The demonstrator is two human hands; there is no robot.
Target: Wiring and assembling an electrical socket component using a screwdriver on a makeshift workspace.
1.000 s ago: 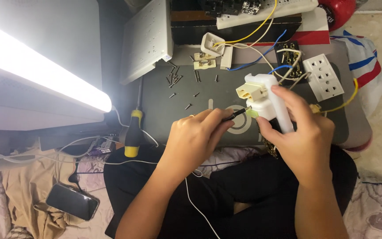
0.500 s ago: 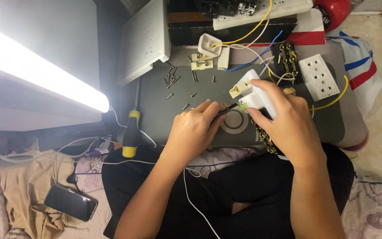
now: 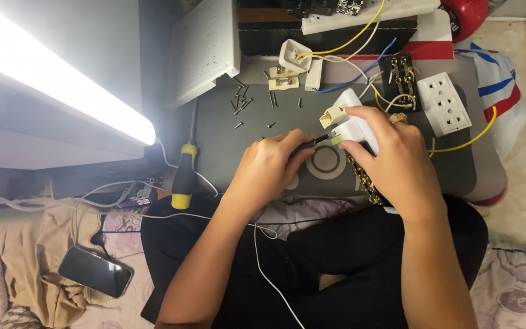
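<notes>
My right hand [image 3: 391, 158] grips a white plastic socket housing [image 3: 351, 119] with brass contacts showing at its left end, held over a dark grey work surface [image 3: 214, 134]. My left hand [image 3: 272, 167] pinches a thin dark tool [image 3: 316, 141] whose tip meets a small green part on the housing's lower left. A strip of brass contacts [image 3: 363, 180] lies under my right wrist. Yellow, white and blue wires run from the housing toward the back.
Several loose screws [image 3: 241, 100] lie scattered at the back left of the surface. A yellow-handled screwdriver [image 3: 184, 176] lies at its left edge. A white triple socket plate [image 3: 444, 103] sits at right, a phone [image 3: 95, 271] on cloth at lower left, a bright tube lamp [image 3: 62, 85] at left.
Both hands and the white housing have shifted slightly left and toward the back; the housing has tilted so its contact end faces left, and the tool tip stays against it.
</notes>
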